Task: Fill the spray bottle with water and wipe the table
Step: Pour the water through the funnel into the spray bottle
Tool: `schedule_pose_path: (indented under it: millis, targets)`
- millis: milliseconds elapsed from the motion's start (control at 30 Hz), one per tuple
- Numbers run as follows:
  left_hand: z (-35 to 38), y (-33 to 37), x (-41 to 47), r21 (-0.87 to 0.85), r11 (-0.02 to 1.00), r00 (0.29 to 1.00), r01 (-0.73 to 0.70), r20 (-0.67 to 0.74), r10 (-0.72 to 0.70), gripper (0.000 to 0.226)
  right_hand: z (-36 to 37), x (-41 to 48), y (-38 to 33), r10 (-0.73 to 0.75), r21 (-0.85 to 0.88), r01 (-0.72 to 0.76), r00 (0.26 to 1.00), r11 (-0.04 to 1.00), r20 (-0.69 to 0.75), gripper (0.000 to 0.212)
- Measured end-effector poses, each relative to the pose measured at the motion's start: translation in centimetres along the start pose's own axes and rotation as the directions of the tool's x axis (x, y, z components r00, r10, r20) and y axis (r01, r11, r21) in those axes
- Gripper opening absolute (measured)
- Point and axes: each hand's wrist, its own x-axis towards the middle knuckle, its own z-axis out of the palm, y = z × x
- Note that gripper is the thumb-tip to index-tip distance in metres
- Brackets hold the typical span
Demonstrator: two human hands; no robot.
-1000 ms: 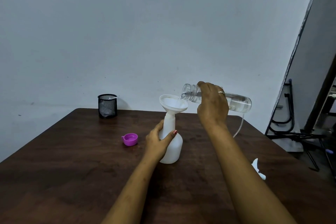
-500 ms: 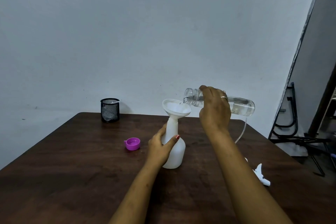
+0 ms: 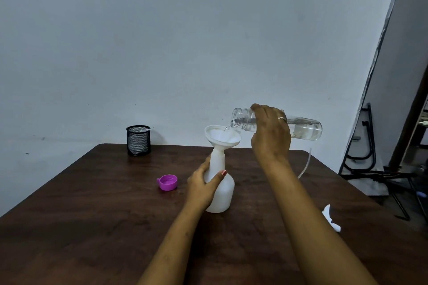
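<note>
A white spray bottle [image 3: 223, 190] stands upright on the dark wooden table [image 3: 92, 215] with a white funnel [image 3: 222, 135] in its neck. My left hand [image 3: 203, 183] grips the bottle's shoulder. My right hand [image 3: 271, 134] holds a clear water bottle [image 3: 303, 127] tipped almost level, its open mouth over the funnel's rim. A thin stream of water runs into the funnel. The white spray head [image 3: 331, 217] with its thin tube [image 3: 305, 164] lies on the table to the right, partly hidden by my right forearm.
A purple cap [image 3: 168, 182] lies upside down left of the spray bottle. A black mesh pen cup [image 3: 138, 140] stands at the table's far edge by the wall. Black metal frames [image 3: 370, 157] stand on the floor beyond the table's right side.
The clear bottle's mouth has lowered a little toward the funnel and water now visibly pours. My head has tilted up slightly, so everything sits lower in view. Both hands keep their holds.
</note>
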Motion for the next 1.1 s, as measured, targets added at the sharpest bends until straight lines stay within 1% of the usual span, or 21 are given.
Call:
schedule_pose_path:
  millis: [433,1100]
  targets:
    - [-0.1,0.1,-0.2,0.022,1.0,1.0,0.008,0.0,-0.008,0.055,-0.5,0.7,0.3,-0.016,-0.015,0.016,1.0,1.0,-0.017,0.059]
    - [0.0,0.2,-0.3,0.011,1.0,1.0,0.01,-0.001,-0.01,0.056,-0.7,1.3,0.5,-0.022,-0.028,0.021,0.999,0.999,-0.033,0.058]
